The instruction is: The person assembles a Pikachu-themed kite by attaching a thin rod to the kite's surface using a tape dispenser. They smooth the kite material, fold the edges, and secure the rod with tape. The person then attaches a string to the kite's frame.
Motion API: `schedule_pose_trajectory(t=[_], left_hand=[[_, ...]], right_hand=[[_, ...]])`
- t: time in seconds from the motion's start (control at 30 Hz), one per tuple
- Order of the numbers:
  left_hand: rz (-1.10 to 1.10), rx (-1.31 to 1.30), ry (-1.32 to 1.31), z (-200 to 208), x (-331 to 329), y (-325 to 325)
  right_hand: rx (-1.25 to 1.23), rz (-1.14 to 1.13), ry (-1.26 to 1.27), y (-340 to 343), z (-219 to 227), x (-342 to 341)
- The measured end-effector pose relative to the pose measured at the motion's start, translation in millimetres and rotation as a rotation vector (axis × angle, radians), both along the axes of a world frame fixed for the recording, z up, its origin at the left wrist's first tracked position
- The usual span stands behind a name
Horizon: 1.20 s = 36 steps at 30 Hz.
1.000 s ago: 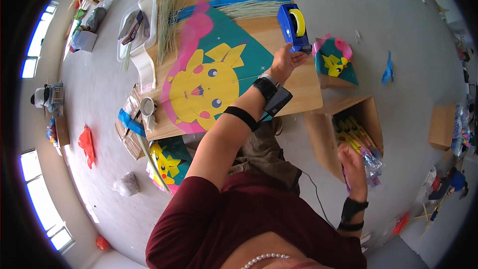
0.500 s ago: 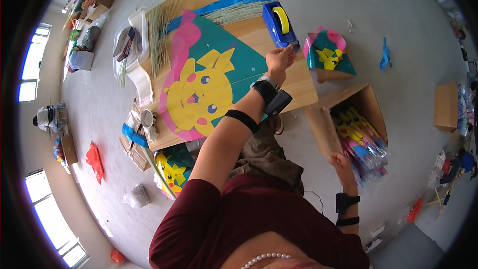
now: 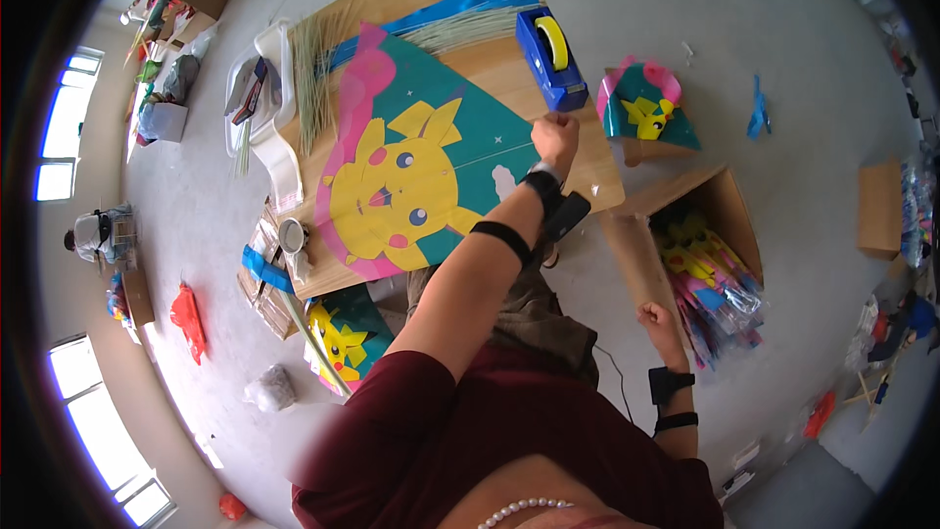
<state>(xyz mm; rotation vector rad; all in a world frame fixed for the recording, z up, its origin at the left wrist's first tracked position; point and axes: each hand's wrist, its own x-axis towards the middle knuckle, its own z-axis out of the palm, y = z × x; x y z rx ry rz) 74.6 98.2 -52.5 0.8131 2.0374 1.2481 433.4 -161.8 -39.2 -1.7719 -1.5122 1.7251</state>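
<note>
My left hand [image 3: 555, 138] is closed, fingertips together, just in front of the blue tape dispenser [image 3: 550, 61], which carries a yellow roll. What those fingers hold, if anything, is too small to make out. Below the hand lies a flat triangular kite sheet [image 3: 392, 162] in green and pink with a yellow cartoon figure. It covers much of the wooden table [image 3: 578, 171]. Beside the open cardboard box [image 3: 627, 245], my right hand [image 3: 662, 327] is curled closed; its inside is hidden. Several bagged kites [image 3: 710, 279] stick out of that box.
Thin pale sticks [image 3: 313, 69] and blue strips [image 3: 441, 5] lie at the table's far side. A white tray [image 3: 279, 88] with tools sits left, near a tape roll [image 3: 292, 233]. Another folded kite [image 3: 646, 113] rests on a carton at the right. People work farther off.
My left hand has drawn back from the dispenser's front end toward me, its fingers closing. The right hand has shifted slightly left.
</note>
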Motion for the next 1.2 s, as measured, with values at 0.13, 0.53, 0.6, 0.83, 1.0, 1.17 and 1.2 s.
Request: schedule_pose_trajectory(t=[0.13, 0.53, 0.6, 0.83, 1.0, 1.17, 1.2], left_hand=[[-0.107, 0.27, -0.61, 33, -1, 0], [0.03, 0.734, -0.893, 123, -241, -159], [0.174, 0.702, -0.848, 127, -266, -193], [0.499, 0.659, -0.842, 89, -323, -297], [0.537, 0.679, -0.86, 60, -328, -321], [0.531, 0.657, -0.872, 39, -336, -334], [0.542, 0.64, -0.874, 39, -335, -331]], right_hand=[[-0.036, -0.112, 0.087, -2, 11, 9], [0.188, 0.322, 0.301, 145, 71, -126], [0.162, 0.425, 0.262, 171, 85, -157], [0.229, 0.607, 0.155, 205, 94, -244], [0.215, 0.685, 0.141, 229, 76, -267], [0.21, 0.708, 0.079, 242, 72, -280], [0.197, 0.715, 0.08, 244, 77, -281]])
